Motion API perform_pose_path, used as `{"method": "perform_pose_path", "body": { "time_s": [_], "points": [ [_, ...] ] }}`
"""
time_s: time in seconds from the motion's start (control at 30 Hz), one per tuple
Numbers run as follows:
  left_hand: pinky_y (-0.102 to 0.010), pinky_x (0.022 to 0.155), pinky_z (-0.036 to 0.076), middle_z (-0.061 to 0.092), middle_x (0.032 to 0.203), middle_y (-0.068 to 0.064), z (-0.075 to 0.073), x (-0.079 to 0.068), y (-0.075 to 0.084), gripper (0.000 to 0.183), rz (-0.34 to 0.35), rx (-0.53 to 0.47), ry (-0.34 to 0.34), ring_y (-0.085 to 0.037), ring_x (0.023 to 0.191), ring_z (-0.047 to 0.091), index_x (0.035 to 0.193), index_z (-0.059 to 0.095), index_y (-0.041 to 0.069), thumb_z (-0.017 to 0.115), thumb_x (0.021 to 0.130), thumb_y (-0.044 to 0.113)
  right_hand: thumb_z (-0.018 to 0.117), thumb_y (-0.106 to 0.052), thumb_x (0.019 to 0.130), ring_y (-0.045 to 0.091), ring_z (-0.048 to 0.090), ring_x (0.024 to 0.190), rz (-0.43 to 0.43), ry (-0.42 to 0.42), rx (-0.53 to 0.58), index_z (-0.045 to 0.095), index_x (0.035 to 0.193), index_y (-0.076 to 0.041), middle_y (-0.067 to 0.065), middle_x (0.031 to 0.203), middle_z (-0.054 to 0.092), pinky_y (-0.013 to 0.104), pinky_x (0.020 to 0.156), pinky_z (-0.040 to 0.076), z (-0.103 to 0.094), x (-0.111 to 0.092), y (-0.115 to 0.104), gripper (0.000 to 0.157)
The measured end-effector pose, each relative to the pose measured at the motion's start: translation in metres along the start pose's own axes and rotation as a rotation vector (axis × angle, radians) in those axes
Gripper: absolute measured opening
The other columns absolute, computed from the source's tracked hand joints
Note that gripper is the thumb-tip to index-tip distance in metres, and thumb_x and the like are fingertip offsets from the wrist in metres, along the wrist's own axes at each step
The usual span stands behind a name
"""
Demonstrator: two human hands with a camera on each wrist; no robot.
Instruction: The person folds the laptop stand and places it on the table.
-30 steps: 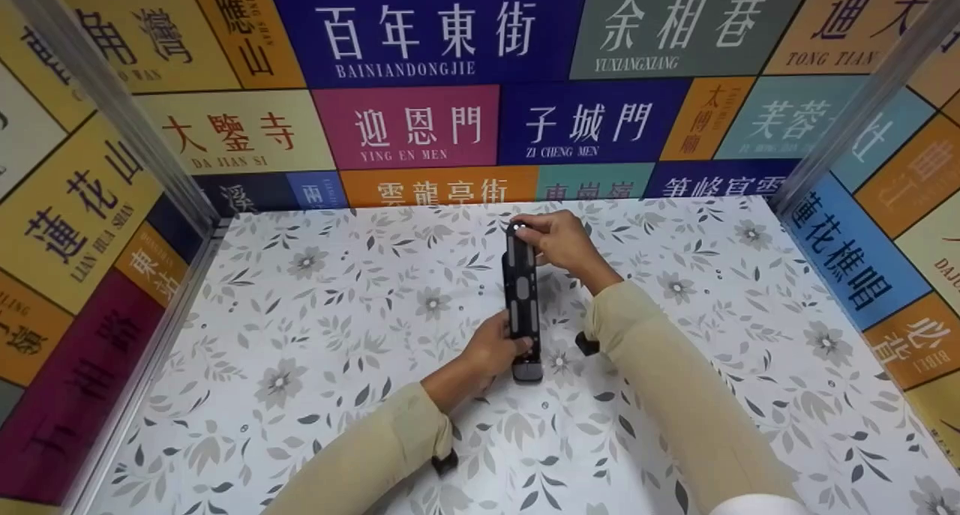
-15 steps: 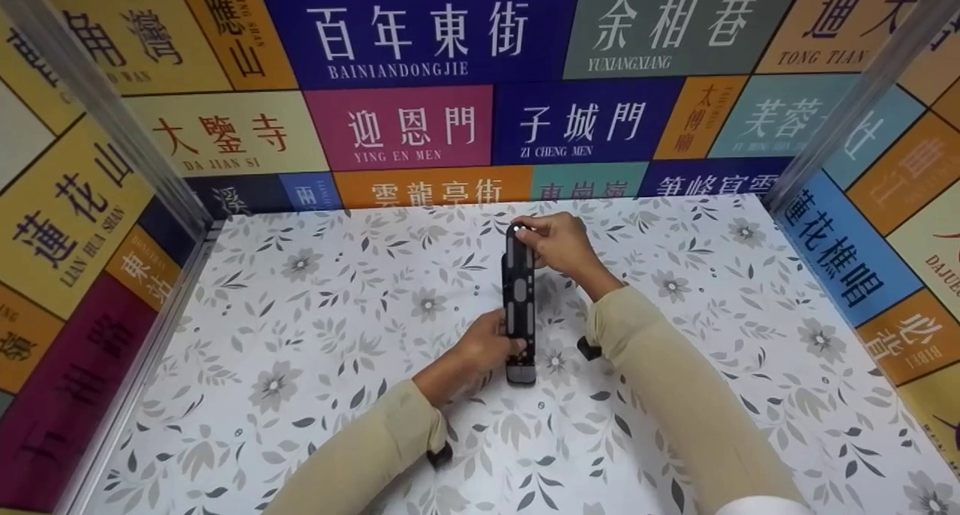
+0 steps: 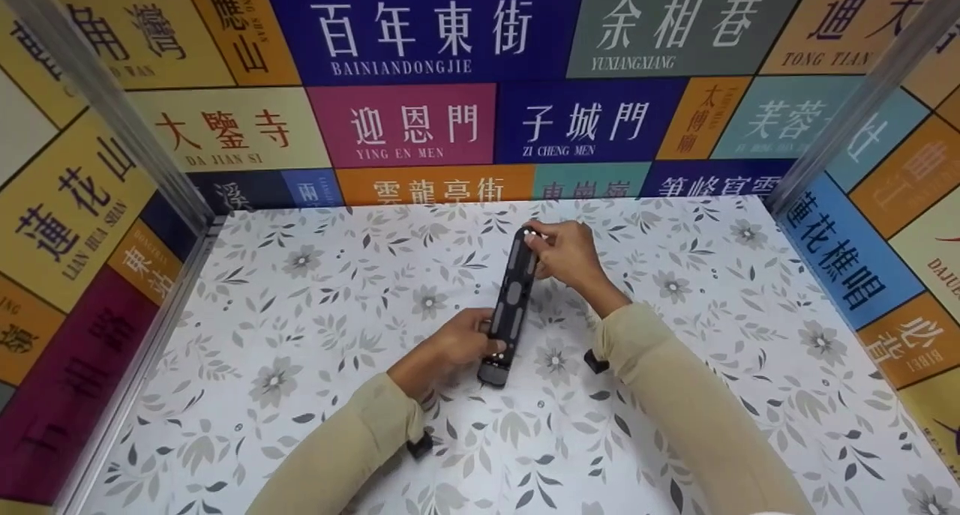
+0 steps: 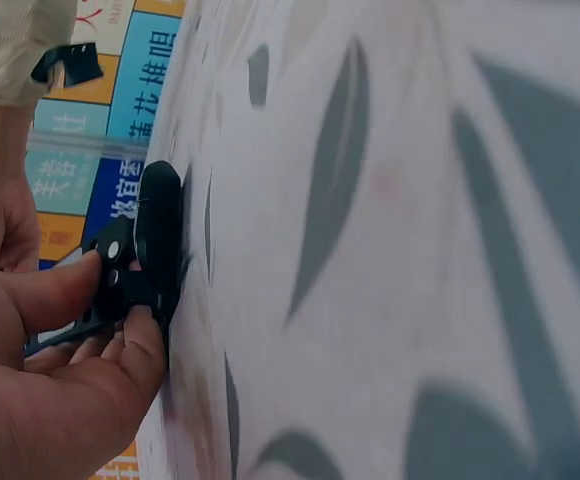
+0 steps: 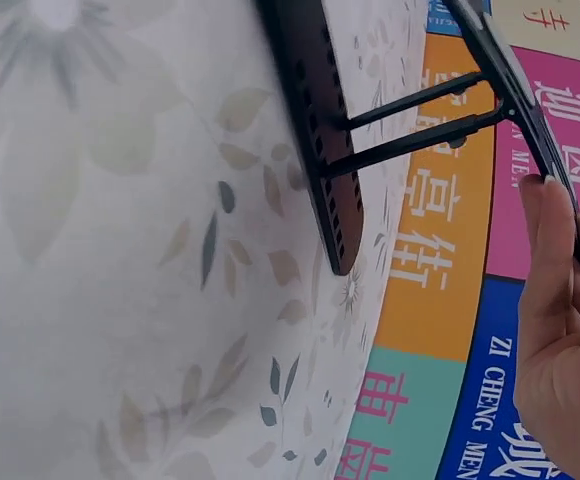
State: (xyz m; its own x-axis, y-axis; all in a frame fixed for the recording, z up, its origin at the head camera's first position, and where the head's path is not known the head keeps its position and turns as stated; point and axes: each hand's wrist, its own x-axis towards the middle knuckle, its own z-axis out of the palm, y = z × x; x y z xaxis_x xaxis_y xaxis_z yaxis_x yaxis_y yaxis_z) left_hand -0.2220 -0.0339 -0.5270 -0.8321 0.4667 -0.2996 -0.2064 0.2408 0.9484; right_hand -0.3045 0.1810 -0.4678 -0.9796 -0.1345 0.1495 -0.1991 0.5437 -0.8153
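Note:
A black folding laptop stand [image 3: 514,294] is held between both hands over the middle of the table, tilted with its far end to the right. My left hand [image 3: 457,341] grips its near end, thumb on top; the left wrist view shows the thumb and fingers pinching it beside a rounded black end piece [image 4: 158,230]. At the far end, my right hand [image 3: 570,254] pinches the upper plate between thumb and fingers. In the right wrist view the stand is unfolded: two thin struts [image 5: 410,145] join the raised upper plate to a notched base [image 5: 338,200] close to the table.
The tabletop [image 3: 360,425] has a grey leaf and flower print. Behind it stands a colourful sign-printed wall [image 3: 420,125], with similar panels at both sides and metal posts [image 3: 135,118] at the corners. Small black devices [image 3: 598,360] sit at the cuffs.
The stand has turned: its near end swung left with my left hand, and its far end shifted slightly right with my right hand. Both hands keep their hold.

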Motion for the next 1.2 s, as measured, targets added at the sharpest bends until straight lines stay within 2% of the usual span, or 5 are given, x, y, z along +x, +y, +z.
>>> {"method": "perform_pose_path", "body": {
  "time_s": [0.17, 0.4, 0.77, 1.0, 1.2],
  "points": [
    [-0.024, 0.079, 0.052, 0.072, 0.096, -0.005, -0.011, 0.000, -0.003, 0.025, 0.032, 0.068, -0.037, -0.013, 0.083, 0.064, 0.113, 0.070, 0.001, 0.067, 0.089, -0.007, 0.065, -0.025, 0.102, 0.017, 0.068, 0.048, -0.013, 0.057, -0.022, 0.068, 0.135, -0.025, 0.011, 0.066, 0.072, 0.035, 0.052, 0.060, 0.003, -0.010, 0.000, 0.033],
    [-0.024, 0.082, 0.055, 0.075, 0.102, -0.010, -0.021, 0.004, -0.004, 0.028, 0.041, 0.053, -0.076, -0.013, 0.087, 0.067, 0.117, 0.068, -0.003, 0.064, 0.090, -0.012, 0.061, -0.022, 0.104, 0.014, 0.065, 0.045, -0.040, 0.155, -0.070, 0.067, 0.136, -0.019, 0.010, 0.076, 0.076, 0.028, 0.046, 0.056, 0.010, -0.017, 0.002, 0.033],
    [-0.027, 0.085, 0.057, 0.073, 0.102, -0.010, -0.034, 0.003, -0.005, 0.032, 0.047, 0.047, -0.132, -0.014, 0.089, 0.068, 0.121, 0.064, -0.003, 0.062, 0.091, -0.012, 0.060, -0.022, 0.104, 0.012, 0.062, 0.042, -0.066, 0.266, -0.189, 0.071, 0.130, -0.014, 0.004, 0.062, 0.071, 0.031, 0.043, 0.050, 0.019, -0.026, -0.004, 0.029],
    [-0.026, 0.084, 0.056, 0.075, 0.108, -0.012, -0.046, 0.006, -0.003, 0.034, 0.081, 0.172, -0.139, -0.013, 0.090, 0.068, 0.125, 0.066, -0.001, 0.063, 0.092, -0.009, 0.059, -0.021, 0.103, 0.034, 0.069, 0.065, -0.073, 0.333, -0.312, 0.074, 0.121, -0.009, 0.015, 0.082, 0.077, 0.049, 0.073, 0.059, 0.022, -0.028, -0.007, 0.026],
    [-0.031, 0.094, 0.056, 0.075, 0.115, -0.009, -0.054, 0.008, -0.002, 0.041, 0.019, 0.147, -0.158, -0.017, 0.099, 0.071, 0.132, 0.064, 0.006, 0.065, 0.093, -0.005, 0.058, -0.020, 0.104, 0.032, 0.067, 0.059, -0.057, 0.363, -0.334, 0.072, 0.124, -0.007, 0.016, 0.079, 0.076, 0.050, 0.072, 0.058, 0.026, -0.031, -0.009, 0.028]
  ]
}}
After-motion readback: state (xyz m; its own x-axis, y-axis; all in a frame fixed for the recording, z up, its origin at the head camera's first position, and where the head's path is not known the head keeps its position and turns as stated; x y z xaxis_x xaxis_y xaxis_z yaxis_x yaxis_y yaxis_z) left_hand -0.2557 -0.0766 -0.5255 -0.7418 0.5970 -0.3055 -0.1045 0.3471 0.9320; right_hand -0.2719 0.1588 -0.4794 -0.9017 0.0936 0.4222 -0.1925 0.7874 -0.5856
